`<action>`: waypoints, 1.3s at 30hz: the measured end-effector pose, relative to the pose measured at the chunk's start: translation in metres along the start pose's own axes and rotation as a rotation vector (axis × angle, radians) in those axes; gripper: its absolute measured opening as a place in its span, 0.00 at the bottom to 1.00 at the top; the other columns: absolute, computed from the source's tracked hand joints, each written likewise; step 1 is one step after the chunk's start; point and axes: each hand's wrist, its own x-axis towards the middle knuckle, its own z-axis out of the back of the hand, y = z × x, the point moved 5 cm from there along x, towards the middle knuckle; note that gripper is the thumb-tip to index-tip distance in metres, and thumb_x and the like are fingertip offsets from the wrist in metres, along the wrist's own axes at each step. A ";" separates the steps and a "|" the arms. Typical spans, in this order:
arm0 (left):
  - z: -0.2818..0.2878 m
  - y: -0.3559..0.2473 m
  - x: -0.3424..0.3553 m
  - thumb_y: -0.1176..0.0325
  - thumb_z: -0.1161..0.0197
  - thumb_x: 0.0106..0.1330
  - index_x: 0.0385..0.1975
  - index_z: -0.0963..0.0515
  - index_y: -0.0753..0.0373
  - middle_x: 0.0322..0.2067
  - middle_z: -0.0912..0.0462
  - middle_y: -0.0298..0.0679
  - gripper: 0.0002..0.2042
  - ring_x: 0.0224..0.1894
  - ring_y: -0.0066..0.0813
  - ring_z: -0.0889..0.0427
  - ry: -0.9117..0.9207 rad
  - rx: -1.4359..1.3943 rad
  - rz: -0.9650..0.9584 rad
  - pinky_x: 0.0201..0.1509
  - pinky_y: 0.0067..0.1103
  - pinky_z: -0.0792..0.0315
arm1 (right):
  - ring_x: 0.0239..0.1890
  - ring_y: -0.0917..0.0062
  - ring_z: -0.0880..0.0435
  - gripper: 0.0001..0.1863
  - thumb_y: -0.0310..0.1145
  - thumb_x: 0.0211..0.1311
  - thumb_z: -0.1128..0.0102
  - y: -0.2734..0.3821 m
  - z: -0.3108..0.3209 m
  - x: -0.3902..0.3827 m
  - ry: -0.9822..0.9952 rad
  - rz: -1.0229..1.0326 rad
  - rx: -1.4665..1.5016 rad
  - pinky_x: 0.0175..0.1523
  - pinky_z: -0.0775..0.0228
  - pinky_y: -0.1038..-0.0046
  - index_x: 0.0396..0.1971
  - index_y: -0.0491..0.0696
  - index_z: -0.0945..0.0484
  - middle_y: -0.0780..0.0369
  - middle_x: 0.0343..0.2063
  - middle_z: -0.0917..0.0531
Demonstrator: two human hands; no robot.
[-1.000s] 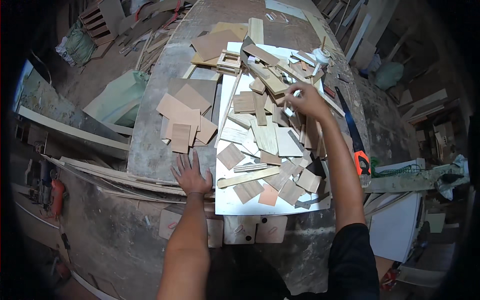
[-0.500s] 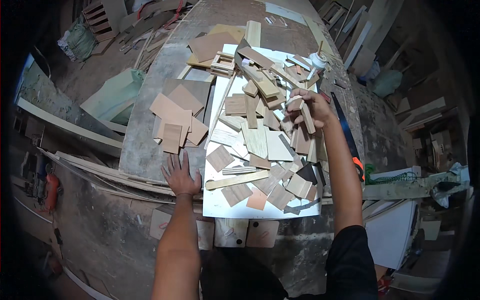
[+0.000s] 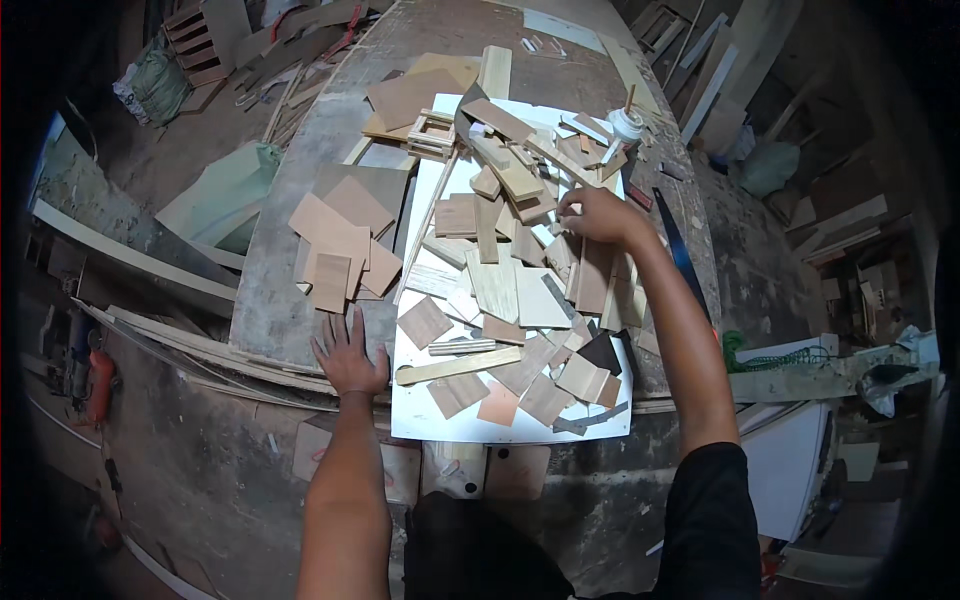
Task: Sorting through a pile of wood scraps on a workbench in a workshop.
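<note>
My left hand (image 3: 350, 362) lies flat on the front of the workbench, fingers spread and holding nothing. Its fingertips are just below a stack of thin brown wood panels (image 3: 330, 280). My right hand (image 3: 598, 214) reaches over the far right part of a pile of wood offcuts, fingers curled and pointing left into it. What its fingertips pinch, if anything, is hidden. Around it lie a long narrow strip (image 3: 556, 160), brown boards (image 3: 596, 268) and pale blocks (image 3: 522, 182). The pile rests on a white board (image 3: 410, 415).
A white bottle with a stick (image 3: 626, 124) stands at the board's far right corner. A handsaw (image 3: 680, 245) lies right of my right forearm. Small wooden frames (image 3: 432, 135) sit at the far left of the pile. The workbench (image 3: 265, 290) extends away from me.
My right hand has moved slightly left and turned palm down into the pile. The wood pieces it held no longer show in it. The view has shifted slightly; my left hand stays flat.
</note>
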 end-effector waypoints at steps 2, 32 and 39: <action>-0.002 0.003 -0.001 0.53 0.43 0.49 0.65 0.45 0.51 0.63 0.44 0.46 0.39 0.68 0.47 0.53 -0.010 0.024 -0.007 0.67 0.52 0.66 | 0.35 0.61 0.18 0.13 0.33 0.44 0.38 0.014 -0.002 0.009 0.030 -0.091 -0.165 0.42 0.27 0.65 0.32 0.45 0.18 0.53 0.31 0.17; -0.001 -0.003 0.001 0.54 0.44 0.49 0.64 0.44 0.52 0.63 0.44 0.47 0.38 0.68 0.48 0.52 -0.030 -0.006 -0.035 0.66 0.52 0.67 | 0.15 0.81 0.31 0.11 0.37 0.57 0.46 -0.019 0.003 -0.007 0.076 -0.188 0.817 0.17 0.43 0.78 0.22 0.45 0.25 0.62 0.19 0.21; -0.004 0.000 0.001 0.53 0.45 0.49 0.65 0.45 0.50 0.63 0.44 0.49 0.38 0.68 0.48 0.53 -0.031 0.021 -0.029 0.66 0.53 0.66 | 0.14 0.73 0.23 0.20 0.45 0.39 0.31 0.009 -0.023 -0.005 0.303 -0.354 -0.014 0.21 0.32 0.72 0.19 0.40 0.20 0.58 0.15 0.20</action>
